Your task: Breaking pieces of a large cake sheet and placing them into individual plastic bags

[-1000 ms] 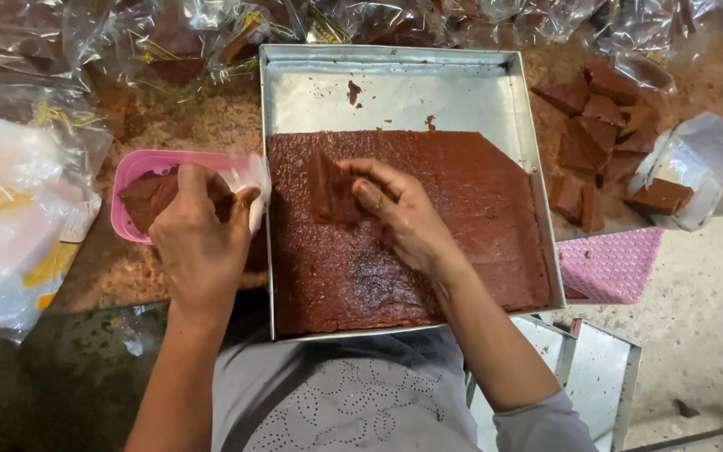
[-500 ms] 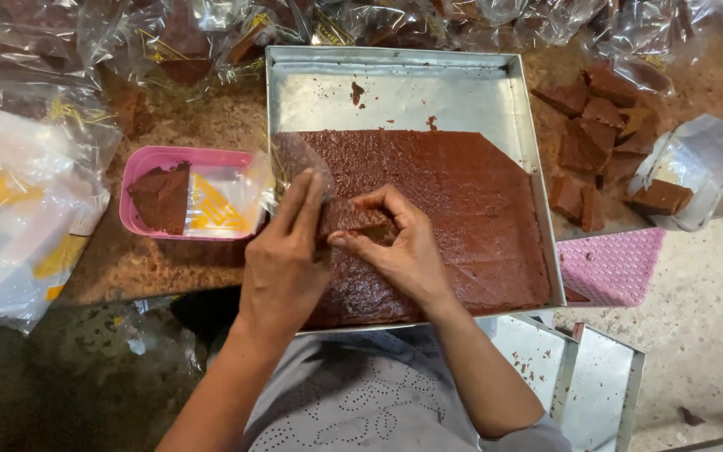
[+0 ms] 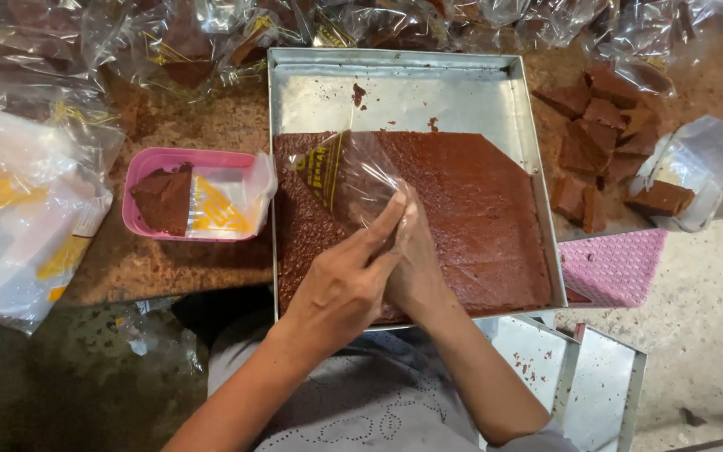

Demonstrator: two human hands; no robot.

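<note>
**Both hands on a clear wrapper over the brown slab**

A square metal tray [image 3: 529, 159] fills the centre of the frame, its raised rim closing all four sides. Its upper third is bare metal with a few crumbs; the rest is covered by a flat brown slab [image 3: 479, 218] whose upper right corner is cut off on a slant. Left of the tray, just beside its rim, sits a pink dish [image 3: 148, 163] with a brown piece and a printed wrapper in it. Right of the tray lie loose brown pieces [image 3: 596, 134], close to the rim. Crumpled clear bags [image 3: 35, 167] crowd the upper and left edges, so the open room is the bare metal at the tray's top.

The clear wrapper [image 3: 340, 176] lies over the slab's upper left part, reaching up and left from the fingertips. The left hand [image 3: 340, 289] and right hand [image 3: 416, 259] meet at centre, pressed together, fingers nearly closed and pinching the wrapper's lower right end. Whether a piece sits inside cannot be told.
</note>
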